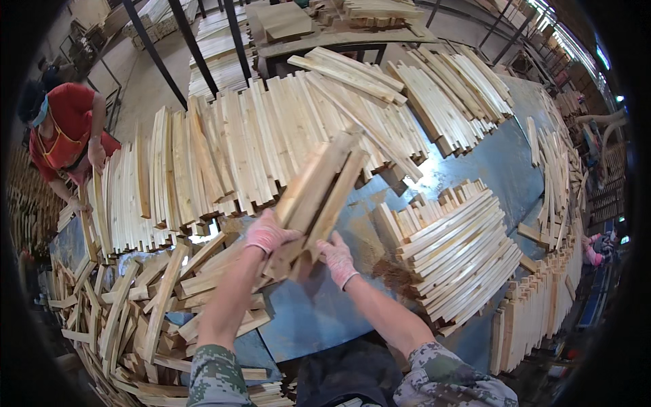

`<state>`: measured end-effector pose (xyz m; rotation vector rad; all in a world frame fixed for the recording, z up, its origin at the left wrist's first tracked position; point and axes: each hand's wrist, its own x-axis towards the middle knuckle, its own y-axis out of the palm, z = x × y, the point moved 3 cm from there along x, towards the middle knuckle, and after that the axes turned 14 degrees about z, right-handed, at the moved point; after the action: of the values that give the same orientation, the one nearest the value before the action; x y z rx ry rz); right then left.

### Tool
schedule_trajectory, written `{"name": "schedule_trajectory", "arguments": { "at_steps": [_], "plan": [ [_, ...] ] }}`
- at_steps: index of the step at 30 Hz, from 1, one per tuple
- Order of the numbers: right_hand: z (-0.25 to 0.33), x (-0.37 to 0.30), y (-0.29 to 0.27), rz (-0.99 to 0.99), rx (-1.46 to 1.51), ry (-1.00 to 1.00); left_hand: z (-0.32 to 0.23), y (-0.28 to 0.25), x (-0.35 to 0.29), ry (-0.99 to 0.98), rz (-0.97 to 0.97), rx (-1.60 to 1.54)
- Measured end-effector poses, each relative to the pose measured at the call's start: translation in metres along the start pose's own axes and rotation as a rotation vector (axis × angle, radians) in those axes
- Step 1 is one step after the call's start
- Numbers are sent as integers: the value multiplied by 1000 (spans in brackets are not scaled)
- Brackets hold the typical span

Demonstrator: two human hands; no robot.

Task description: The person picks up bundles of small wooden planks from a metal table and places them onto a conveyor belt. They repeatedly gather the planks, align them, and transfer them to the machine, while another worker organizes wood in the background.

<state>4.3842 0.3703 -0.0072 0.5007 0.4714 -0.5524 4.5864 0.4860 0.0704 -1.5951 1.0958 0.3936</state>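
Worktable [319, 322] with a scuffed blue top spreads across the middle of the frame, brown sawdust [400, 277] gathered right of centre. At the centre, the gloved left hand [266, 233] grips a few squared wooden bars [313, 190], raised at a slant; the gloved right hand [337, 260] touches their lower right side, though how tightly its fingers close I cannot tell. A long row of pale wooden strips [261, 136] crosses the upper middle, a neat strip stack [468, 251] sits right of centre, and loose offcuts [129, 319] heap at lower left. At upper left, a co-worker in red [68, 129] touches the row's end. Dark metal posts [194, 47] rise before a dull floor [135, 81]; bright lights [559, 37] line the upper right.
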Motion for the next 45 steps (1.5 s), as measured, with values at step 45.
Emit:
{"name": "schedule_trajectory", "arguments": {
  "at_steps": [45],
  "plan": [
    [270, 200, -234, -168, -1730, -149, -29, 80, -24, 15, -422, -625]
  ]
}}
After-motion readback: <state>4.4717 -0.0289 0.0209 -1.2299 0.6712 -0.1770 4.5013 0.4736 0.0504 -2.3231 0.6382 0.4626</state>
